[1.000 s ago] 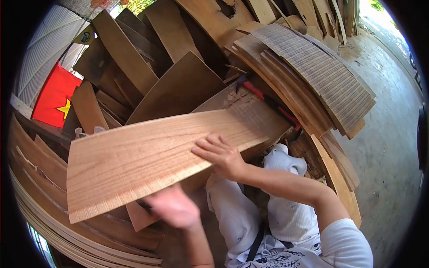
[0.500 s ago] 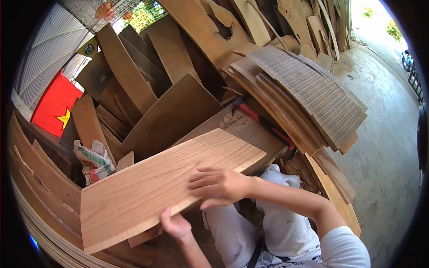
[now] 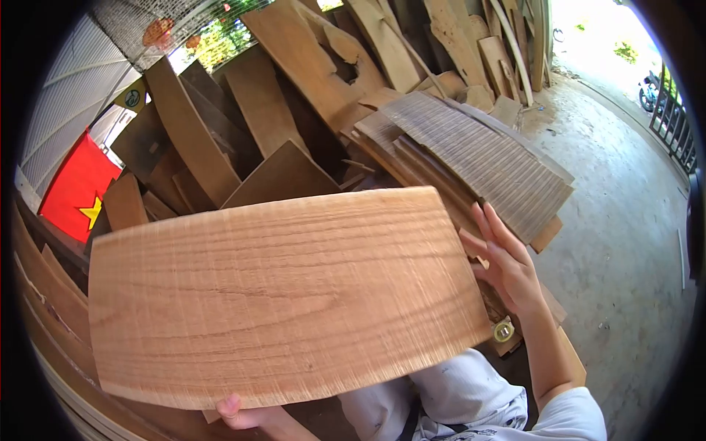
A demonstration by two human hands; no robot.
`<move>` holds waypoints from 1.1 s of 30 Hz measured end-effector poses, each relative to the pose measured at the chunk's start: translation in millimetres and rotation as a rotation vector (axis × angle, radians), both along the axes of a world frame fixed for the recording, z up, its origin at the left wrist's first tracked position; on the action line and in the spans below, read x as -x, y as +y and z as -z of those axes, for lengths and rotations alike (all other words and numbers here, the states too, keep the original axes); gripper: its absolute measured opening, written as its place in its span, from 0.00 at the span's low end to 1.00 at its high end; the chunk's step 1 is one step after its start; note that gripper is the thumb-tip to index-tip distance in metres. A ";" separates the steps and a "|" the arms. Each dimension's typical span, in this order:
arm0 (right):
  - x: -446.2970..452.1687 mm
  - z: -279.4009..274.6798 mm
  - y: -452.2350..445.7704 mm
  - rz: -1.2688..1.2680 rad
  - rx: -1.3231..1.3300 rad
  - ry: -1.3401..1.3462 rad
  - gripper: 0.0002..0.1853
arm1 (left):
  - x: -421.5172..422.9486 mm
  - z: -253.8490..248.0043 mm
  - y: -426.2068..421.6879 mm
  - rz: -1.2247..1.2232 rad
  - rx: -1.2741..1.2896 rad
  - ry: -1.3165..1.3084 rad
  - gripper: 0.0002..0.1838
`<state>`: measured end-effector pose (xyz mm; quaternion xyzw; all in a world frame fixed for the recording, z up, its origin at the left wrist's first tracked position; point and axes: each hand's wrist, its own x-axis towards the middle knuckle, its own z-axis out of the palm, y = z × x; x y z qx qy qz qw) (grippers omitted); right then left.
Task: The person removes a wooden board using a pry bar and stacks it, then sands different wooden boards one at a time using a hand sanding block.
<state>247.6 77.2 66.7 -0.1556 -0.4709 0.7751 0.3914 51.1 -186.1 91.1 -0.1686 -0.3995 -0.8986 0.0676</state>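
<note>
A wide wooden board (image 3: pixel 294 294) with a pale, wavy grain is held up before me, its broad face toward me. My left hand (image 3: pixel 246 417) grips its near edge, thumb on the face and the other fingers hidden beneath. At the board's right end is my right hand (image 3: pixel 511 268), its fingers spread and stretched out. Its fingertips are close to the end edge; whether they touch I cannot tell. Below that hand lies a small round yellow-green item (image 3: pixel 504 330), perhaps a tape measure.
Stacked grey-brown boards (image 3: pixel 478 154) stand at the right. Many planks (image 3: pixel 195 132) lean at the back. A red flag (image 3: pixel 77 187) hangs at the left above long planks (image 3: pixel 51 323). Concrete floor (image 3: pixel 603 220) runs toward a metal gate (image 3: pixel 673 121).
The board has been raised and tilted toward me. My right hand has left its face and moved to the right end. The red-handled tool and the sack are now hidden.
</note>
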 end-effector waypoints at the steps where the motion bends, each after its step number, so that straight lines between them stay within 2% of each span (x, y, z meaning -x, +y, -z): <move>1: -10.7 -3.7 -7.6 -0.023 0.117 0.044 0.27 | -0.3 2.0 5.1 0.030 0.002 -0.022 0.38; 2: -20.7 1.9 -9.6 -0.089 0.278 0.158 0.28 | 1.0 4.2 12.3 0.047 -0.009 -0.029 0.38; 3: -31.9 10.5 -10.4 -0.156 0.436 0.271 0.28 | 3.5 6.6 21.7 0.195 -0.039 0.020 0.37; 5: -56.4 28.7 -20.9 0.026 0.547 0.085 0.31 | 1.5 12.3 41.7 0.412 -0.109 0.031 0.35; 7: -79.1 24.8 -30.8 0.076 0.427 0.074 0.33 | 3.7 11.7 64.9 0.617 -0.087 0.074 0.34; 8: -88.0 26.2 -28.4 0.155 0.365 0.059 0.36 | 4.8 15.1 79.0 0.624 -0.051 0.038 0.33; 9: -95.1 28.2 -24.2 0.157 0.362 0.046 0.36 | 4.3 15.5 94.1 0.629 -0.013 0.001 0.32; 11: -104.9 32.3 -20.6 0.232 0.322 0.296 0.36 | -11.8 -6.4 135.9 0.811 0.049 0.035 0.29; 12: -103.6 22.1 -21.4 0.263 0.322 0.323 0.34 | -16.3 -12.9 154.1 0.804 0.051 0.023 0.29; 13: -105.8 21.3 -21.2 0.255 0.325 0.313 0.34 | -19.2 -18.4 171.9 0.909 0.054 -0.064 0.28; 15: -108.9 18.8 -16.1 0.445 0.282 0.369 0.33 | -23.1 -22.4 200.9 1.114 0.045 -0.231 0.25; 16: -107.4 15.7 -13.8 0.475 0.276 0.372 0.31 | -22.2 -11.2 213.5 1.220 -0.028 -0.258 0.23; 17: -103.3 9.6 -12.1 0.466 0.274 0.372 0.31 | -31.3 -6.6 225.6 1.225 -0.051 -0.206 0.22; 18: -98.0 1.8 -10.9 0.560 0.318 0.323 0.29 | -39.9 -2.7 231.8 1.227 0.001 -0.120 0.23; 19: -94.1 -3.4 -8.4 0.657 0.362 0.272 0.28 | -48.2 -0.1 236.6 1.310 0.034 -0.033 0.29; 21: -95.5 3.4 14.3 0.742 0.325 0.174 0.25 | -68.8 4.6 237.4 1.388 0.035 -0.070 0.34; 22: -92.7 7.2 27.3 0.750 0.279 0.188 0.24 | -77.8 5.9 238.3 1.404 0.103 0.030 0.40; 23: -88.5 8.8 38.5 0.755 0.235 0.201 0.23 | -84.9 14.8 246.9 1.304 0.148 0.240 0.41; 24: -82.8 7.9 47.0 0.752 0.234 0.200 0.23 | -91.0 26.0 243.1 1.295 0.282 0.246 0.43; 26: -72.4 5.7 63.4 0.696 0.166 0.239 0.26 | -95.1 34.9 245.8 1.047 0.534 0.680 0.44; 27: -72.8 10.3 73.8 0.671 0.154 0.238 0.26 | -98.7 37.7 246.3 0.947 0.554 0.821 0.43; 33: -71.2 22.7 99.1 0.585 0.184 0.266 0.27 | -104.7 57.3 245.4 0.876 0.726 1.085 0.44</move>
